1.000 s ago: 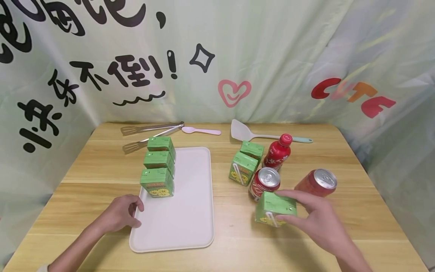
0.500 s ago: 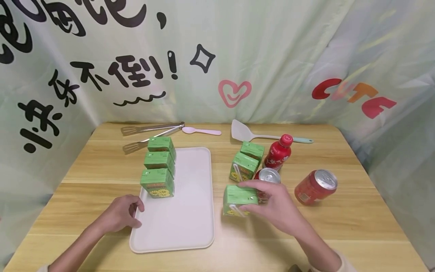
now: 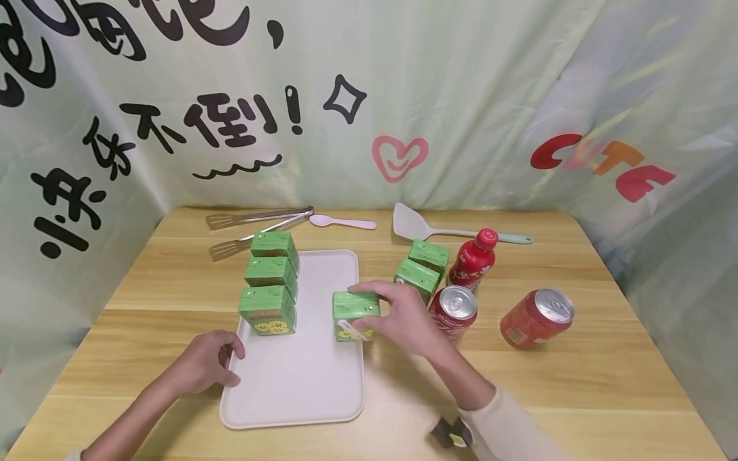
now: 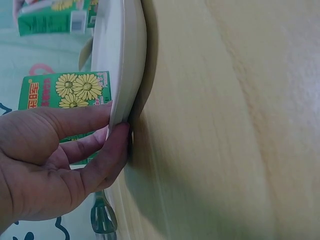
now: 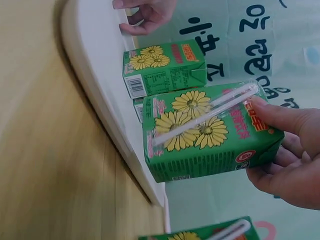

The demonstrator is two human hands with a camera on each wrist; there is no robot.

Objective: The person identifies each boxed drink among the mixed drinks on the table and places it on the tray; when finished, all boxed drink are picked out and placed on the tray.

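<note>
Right hand [image 3: 403,320] pinching green boxy cardboard drink carton [image 3: 347,317] over right side of pale rectangular tray [image 3: 311,378]; left hand [image 3: 207,362] grips tray's left rim. Looks mid-transfer, next likely calls for lowering it upright beside three matching cartons [image 3: 268,272]

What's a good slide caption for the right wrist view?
Right-hand fingers grip a green flower-print carton, white tray behind.

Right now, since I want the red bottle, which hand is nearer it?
Right. The right hand is front-left of the red bottle; the left hand is farther left, at the tray's edge.
</note>
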